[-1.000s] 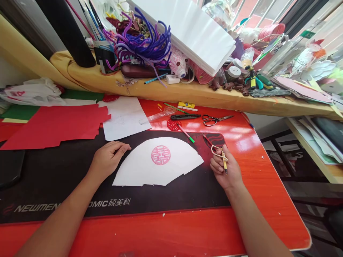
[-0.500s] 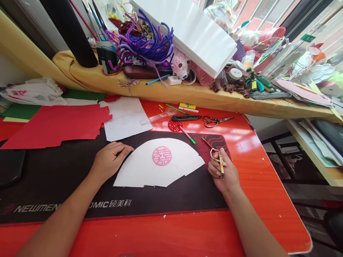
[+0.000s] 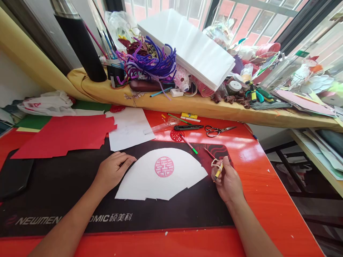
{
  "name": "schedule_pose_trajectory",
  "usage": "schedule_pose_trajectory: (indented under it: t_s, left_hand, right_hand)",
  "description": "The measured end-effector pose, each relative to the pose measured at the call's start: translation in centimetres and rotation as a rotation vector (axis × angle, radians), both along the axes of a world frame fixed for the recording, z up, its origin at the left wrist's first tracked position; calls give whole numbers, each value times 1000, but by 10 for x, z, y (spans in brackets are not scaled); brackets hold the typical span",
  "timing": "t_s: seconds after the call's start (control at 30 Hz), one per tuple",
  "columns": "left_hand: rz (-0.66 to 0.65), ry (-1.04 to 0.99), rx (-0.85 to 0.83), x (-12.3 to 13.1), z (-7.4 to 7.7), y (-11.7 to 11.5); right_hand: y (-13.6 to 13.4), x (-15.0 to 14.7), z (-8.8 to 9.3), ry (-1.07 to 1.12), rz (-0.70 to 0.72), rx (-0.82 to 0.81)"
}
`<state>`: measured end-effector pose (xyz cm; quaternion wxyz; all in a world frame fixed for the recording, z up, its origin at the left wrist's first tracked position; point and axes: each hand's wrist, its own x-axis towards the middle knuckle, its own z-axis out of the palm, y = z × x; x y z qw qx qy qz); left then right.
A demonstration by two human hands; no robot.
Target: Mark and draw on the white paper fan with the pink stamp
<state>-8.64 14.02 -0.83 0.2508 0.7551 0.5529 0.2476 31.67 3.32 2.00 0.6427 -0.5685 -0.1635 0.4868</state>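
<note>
On the black desk mat [image 3: 64,178] lies a fan-shaped white paper [image 3: 142,178] with a round pink double-happiness symbol [image 3: 164,166] near its top middle. My left hand [image 3: 111,173] rests on the mat at the paper's left edge. Its fingers are curled together, with the thumb tip close to or touching that edge. Right of the paper, my right hand [image 3: 230,182] is closed around a yellow pen [image 3: 218,172] and a red pencil [image 3: 209,153]. A cream string [image 3: 215,163] loops about both; its full path is partly hidden by my fingers.
Past the paper lie a green-tipped pink pen [image 3: 190,144], a red cutout [image 3: 177,135], a black utility knife [image 3: 188,127] and scissors [image 3: 219,131]. Red paper [image 3: 64,135] and a white sheet [image 3: 130,130] are at left. A cluttered ledge [image 3: 160,101] runs behind the red table [image 3: 254,171].
The view has tilted up, so everything sits lower in the picture. In my right hand the yellow pen has swung, its lower tip now pointing toward the left. The paper stays put on the mat.
</note>
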Motion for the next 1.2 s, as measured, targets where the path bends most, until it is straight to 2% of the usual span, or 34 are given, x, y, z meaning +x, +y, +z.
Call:
schedule_pose_trajectory:
  t_s: [0.37, 0.67, 0.87, 1.2]
  left_hand:
    - [19, -28, -22, -1, -1, 1]
    - [20, -24, -20, -3, -5, 2]
    - [26, -11, -13, -2, -2, 2]
    - [19, -4, 22, -4, -4, 3]
  right_hand:
    - [15, 5, 1, -36, -82, 54]
    - [9, 3, -2, -48, -112, 80]
    - [10, 0, -3, -45, -169, 84]
    - [11, 0, 0, -37, -154, 99]
